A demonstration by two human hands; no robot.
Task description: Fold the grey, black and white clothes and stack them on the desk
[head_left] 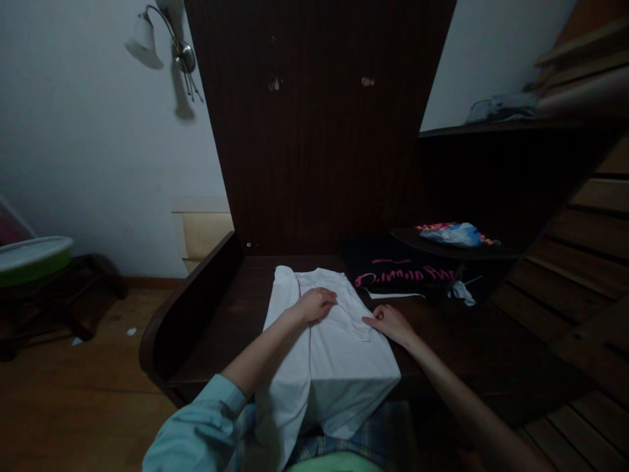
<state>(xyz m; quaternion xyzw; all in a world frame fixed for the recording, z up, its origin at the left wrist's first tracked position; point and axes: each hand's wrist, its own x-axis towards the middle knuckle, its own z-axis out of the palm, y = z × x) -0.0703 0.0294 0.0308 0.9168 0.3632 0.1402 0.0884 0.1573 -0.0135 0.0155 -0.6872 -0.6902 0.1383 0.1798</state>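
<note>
A white shirt [344,354] lies spread on the dark wooden desk top, its near part hanging over the front edge toward my lap. Its left side is folded inward in a long strip. My left hand [318,304] rests on the middle of the cloth, fingers loosely stretched out and touching it. At the shirt's right edge, my right hand [392,323] has thumb and fingers drawn together on the fabric.
Dark clothing with pink lettering [403,274] lies behind on the right, below a small shelf bearing a blue-white plastic bag [455,234]. A raised side panel [189,305] borders the desk on the left. A green basin [37,262] sits on a low stool.
</note>
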